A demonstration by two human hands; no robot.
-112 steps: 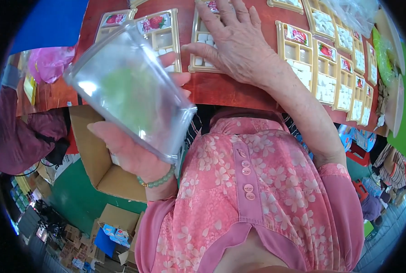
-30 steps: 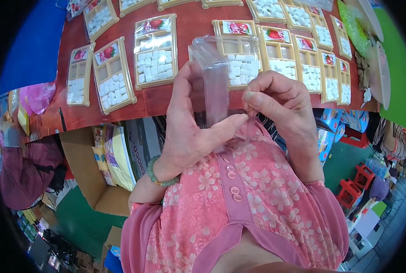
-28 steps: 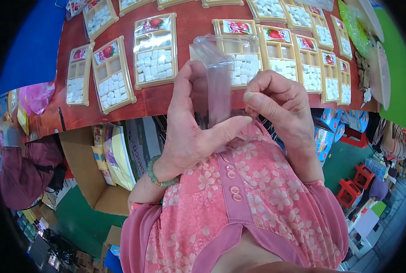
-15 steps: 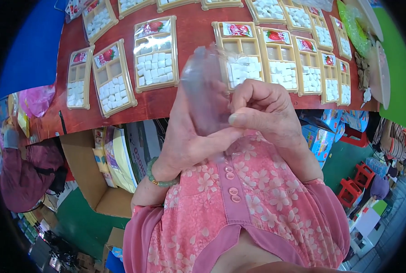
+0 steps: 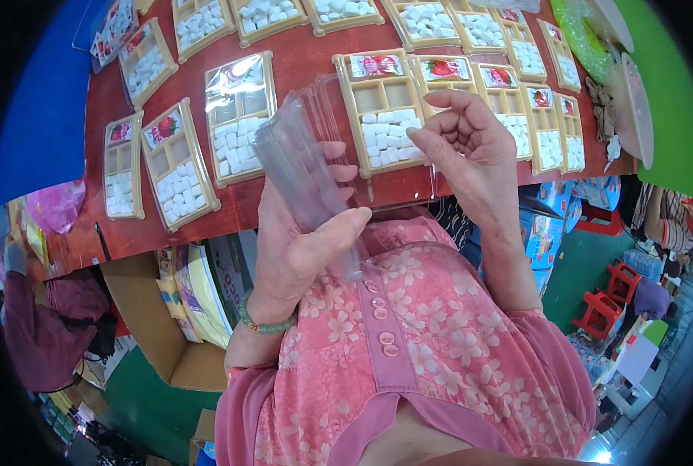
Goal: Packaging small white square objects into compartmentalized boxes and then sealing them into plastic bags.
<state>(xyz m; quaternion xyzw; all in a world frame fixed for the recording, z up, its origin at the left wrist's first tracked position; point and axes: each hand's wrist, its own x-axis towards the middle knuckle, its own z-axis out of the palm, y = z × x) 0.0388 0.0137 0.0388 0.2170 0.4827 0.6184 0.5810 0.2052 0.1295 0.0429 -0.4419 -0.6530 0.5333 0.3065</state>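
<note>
My left hand (image 5: 296, 241) is wrapped round a stack of clear plastic lids (image 5: 296, 159), tilted above the table's near edge. One thin clear lid stands apart from the stack and stretches toward my right hand (image 5: 471, 147). Thumb and curled fingers of that hand are at the lid's right edge; the exact contact is hard to see through the clear plastic. Just beyond is a beige compartment tray (image 5: 354, 101) with white pillow-shaped pieces and a strawberry-printed packet. Left of the stack lies a similar tray (image 5: 214, 105), with glare from clear plastic over its top part.
More filled trays (image 5: 177, 167) stand in rows on the red table (image 5: 300, 35). Green plastic wrap (image 5: 579, 39) lies at the far right. Below the table's left part is an open cardboard box (image 5: 141, 311); red stools (image 5: 599, 311) stand on the floor at right.
My hands have moved apart: the left one went left with the stack, while the right one rose from it. A single clear lid has come away from the stack.
</note>
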